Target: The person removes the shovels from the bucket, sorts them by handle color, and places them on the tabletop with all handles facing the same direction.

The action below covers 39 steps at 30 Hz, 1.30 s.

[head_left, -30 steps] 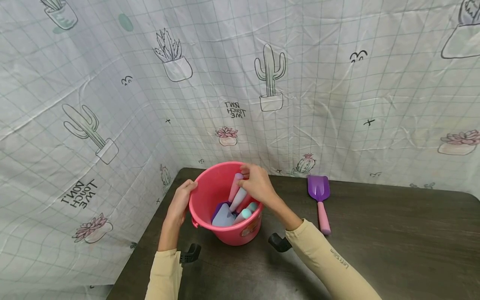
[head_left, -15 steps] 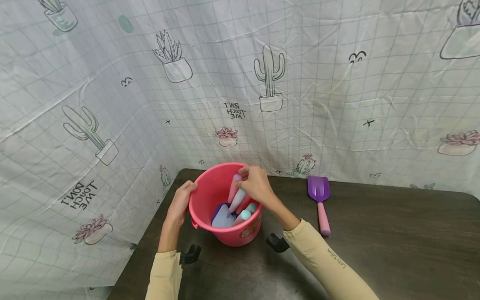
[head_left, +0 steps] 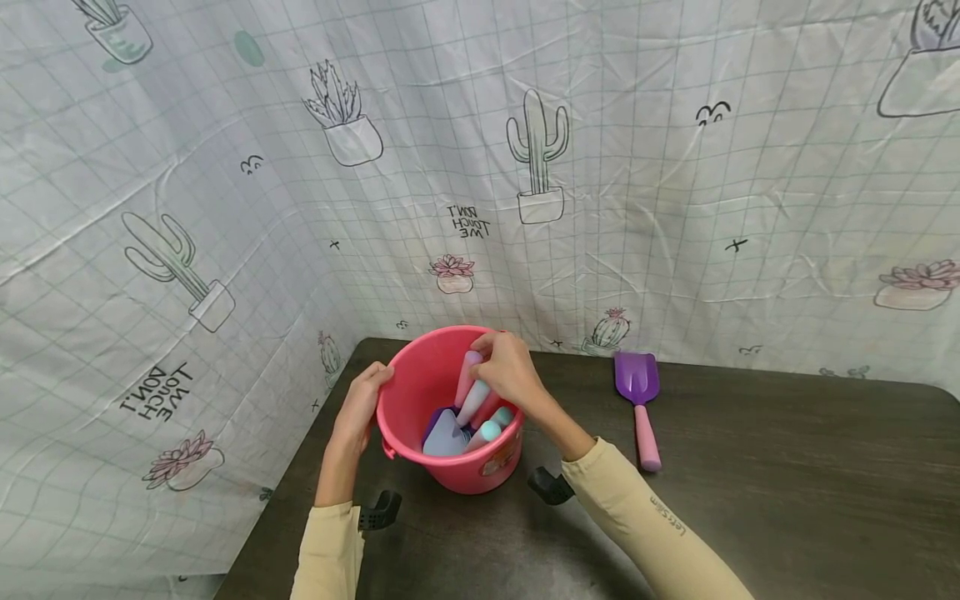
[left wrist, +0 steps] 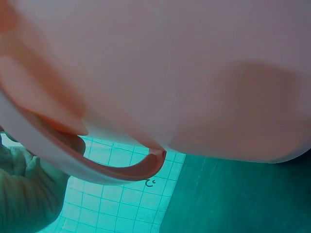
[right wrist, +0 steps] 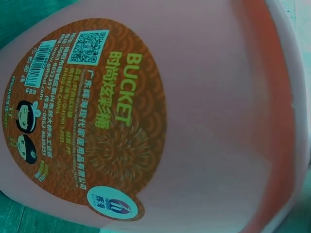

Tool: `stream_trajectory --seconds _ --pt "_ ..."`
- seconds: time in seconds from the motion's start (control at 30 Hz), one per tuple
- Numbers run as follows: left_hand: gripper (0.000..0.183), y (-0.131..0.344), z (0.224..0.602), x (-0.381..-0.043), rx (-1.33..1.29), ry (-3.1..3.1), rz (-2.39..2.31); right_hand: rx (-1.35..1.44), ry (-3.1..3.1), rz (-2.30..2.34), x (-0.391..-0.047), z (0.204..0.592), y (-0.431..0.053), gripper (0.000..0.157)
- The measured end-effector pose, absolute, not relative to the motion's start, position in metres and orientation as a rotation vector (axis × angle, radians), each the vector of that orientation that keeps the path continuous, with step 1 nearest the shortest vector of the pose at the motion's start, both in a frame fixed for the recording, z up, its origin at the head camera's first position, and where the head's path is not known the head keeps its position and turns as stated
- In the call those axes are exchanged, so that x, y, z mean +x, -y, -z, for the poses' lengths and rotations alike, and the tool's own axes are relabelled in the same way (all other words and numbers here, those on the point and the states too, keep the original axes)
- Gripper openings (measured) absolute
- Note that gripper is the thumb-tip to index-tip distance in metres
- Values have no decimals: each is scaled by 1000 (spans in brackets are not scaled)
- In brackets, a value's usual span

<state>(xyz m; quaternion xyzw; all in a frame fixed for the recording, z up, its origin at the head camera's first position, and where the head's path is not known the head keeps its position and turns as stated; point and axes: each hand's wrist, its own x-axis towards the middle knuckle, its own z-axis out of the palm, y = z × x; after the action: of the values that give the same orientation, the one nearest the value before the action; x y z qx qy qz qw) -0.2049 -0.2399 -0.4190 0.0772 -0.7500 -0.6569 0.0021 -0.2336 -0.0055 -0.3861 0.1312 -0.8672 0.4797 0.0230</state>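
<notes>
A pink bucket (head_left: 471, 467) stands on the dark table, its mouth tilted toward the head camera. My left hand (head_left: 363, 396) grips its left rim; the bucket's handle (left wrist: 97, 170) hangs near that hand in the left wrist view. Over the right rim reaches my right hand (head_left: 510, 367), its thumb and fingers pinching the top of a pink-handled tool (head_left: 467, 377). A pale lilac handle (head_left: 472, 402) runs up under this hand, its end hidden. Inside also lie a grey-blue blade (head_left: 444, 437) and handles with mint ends (head_left: 490, 431). The right wrist view shows the bucket's label (right wrist: 87, 116).
To the right of the bucket, a purple shovel (head_left: 637, 379) with a pink handle lies on the table (head_left: 787, 467). A white curtain (head_left: 637, 208) printed with cacti hangs along the back and left edges.
My right hand has shifted slightly left and inward, and the pink handle's top has leaned slightly left with it. The left hand and bucket have stayed almost still.
</notes>
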Motion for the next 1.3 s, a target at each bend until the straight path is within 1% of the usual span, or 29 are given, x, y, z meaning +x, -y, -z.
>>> stream_trajectory --seconds 0.23,0.57,0.9,1.3 --pt "24 241 418 -204 240 2363 2060 407 2713 -1459 -234 387 8 24" --pt "24 242 419 -204 228 2370 2062 419 2751 -1448 -233 387 9 30" --pt "24 240 419 -203 218 2353 2057 450 2733 -1465 -232 387 9 20" --pt "25 242 421 -204 210 2351 2060 471 2699 -1539 -232 387 6 18"
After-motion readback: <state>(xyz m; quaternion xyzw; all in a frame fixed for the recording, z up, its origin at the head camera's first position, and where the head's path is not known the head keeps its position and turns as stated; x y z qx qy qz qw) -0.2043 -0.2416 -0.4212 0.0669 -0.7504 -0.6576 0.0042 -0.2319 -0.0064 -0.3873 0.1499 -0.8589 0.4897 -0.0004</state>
